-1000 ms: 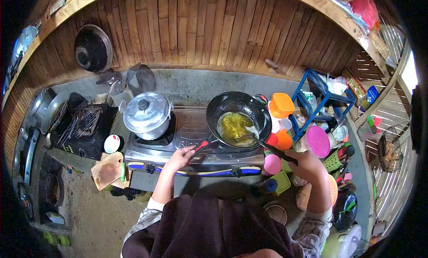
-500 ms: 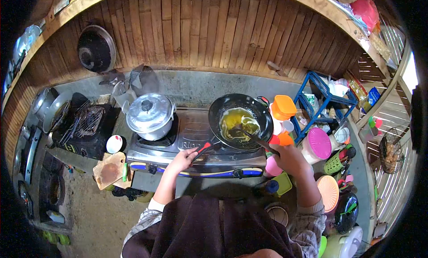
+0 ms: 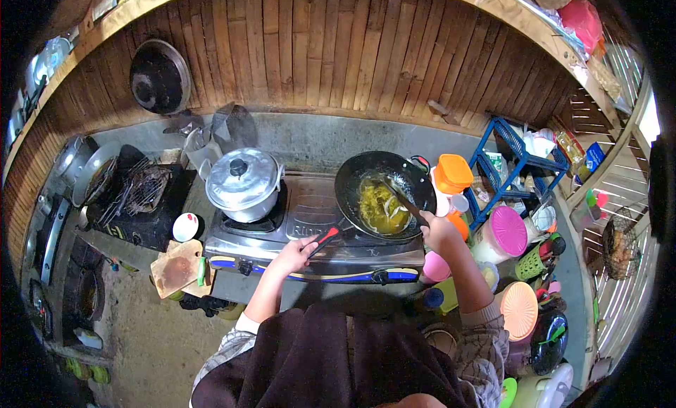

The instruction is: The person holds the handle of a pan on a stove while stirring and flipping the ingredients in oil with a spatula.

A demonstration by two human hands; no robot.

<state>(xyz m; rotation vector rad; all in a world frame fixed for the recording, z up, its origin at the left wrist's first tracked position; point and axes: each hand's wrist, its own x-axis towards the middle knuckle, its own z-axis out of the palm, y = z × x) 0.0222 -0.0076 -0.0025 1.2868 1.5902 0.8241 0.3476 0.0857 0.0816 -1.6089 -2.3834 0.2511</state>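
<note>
A black wok (image 3: 350, 179) sits over the right side of the steel gas stove (image 3: 310, 207), with yellow oily liquid and pale strips in it. My left hand (image 3: 296, 256) is closed round the wok's black and red handle (image 3: 325, 240), at the stove's front. At the wok's right rim my right hand (image 3: 442, 233) grips a dark spatula (image 3: 408, 204), whose far end reaches into the wok. The spatula's tip is hard to make out among the food. A lidded silver pot (image 3: 243, 184) stands on the left burner.
A cutting board (image 3: 176, 268) with a green-handled knife (image 3: 202, 271) lies front left, near a small white bowl (image 3: 185, 227). Right of the wok are an orange container (image 3: 453, 173), a blue rack (image 3: 501, 186) and a pink-lidded tub (image 3: 508, 230). A grill (image 3: 146, 191) is far left.
My right hand has moved up and slightly left, and the spatula now points up and left across the wok. The food has shifted toward the wok's near side. The view has shifted slightly.
</note>
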